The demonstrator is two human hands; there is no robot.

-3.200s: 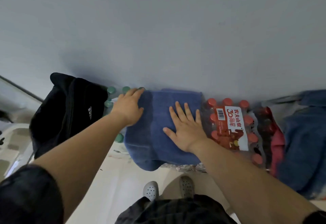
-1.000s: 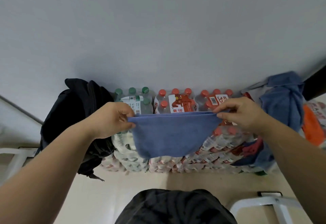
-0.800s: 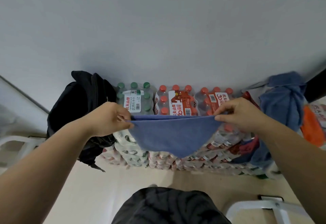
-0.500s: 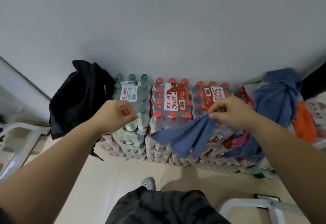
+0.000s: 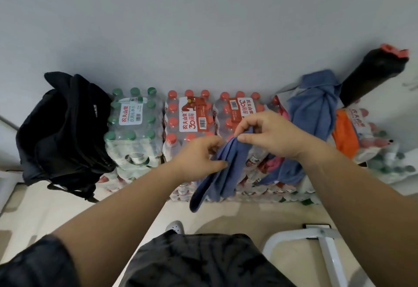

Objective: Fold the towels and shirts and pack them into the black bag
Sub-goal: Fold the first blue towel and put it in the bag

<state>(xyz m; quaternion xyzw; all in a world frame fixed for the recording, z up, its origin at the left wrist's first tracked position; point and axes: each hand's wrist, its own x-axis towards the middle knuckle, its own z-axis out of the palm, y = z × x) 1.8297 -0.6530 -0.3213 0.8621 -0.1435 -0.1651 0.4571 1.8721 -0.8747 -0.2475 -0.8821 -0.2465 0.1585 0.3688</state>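
Observation:
A blue towel (image 5: 222, 173) hangs in a bunched, narrow fold in front of the stacked water bottle packs. My right hand (image 5: 269, 135) pinches its top edge. My left hand (image 5: 199, 157) grips the cloth just below and to the left, so the two hands are almost touching. The black bag (image 5: 61, 130) sits at the far left on the bottle packs against the wall. More blue cloth (image 5: 316, 110) with pink and orange pieces lies heaped at the right.
Shrink-wrapped bottle packs (image 5: 190, 119) with green and red caps line the grey wall. A black cylinder with a red top (image 5: 373, 71) leans at the upper right. A white metal frame (image 5: 316, 241) stands on the floor at the lower right.
The towel was pressed flat on the packs, then lifted and stretched wide between both hands. My left hand let go, then came right to grip the now bunched towel beside my right hand.

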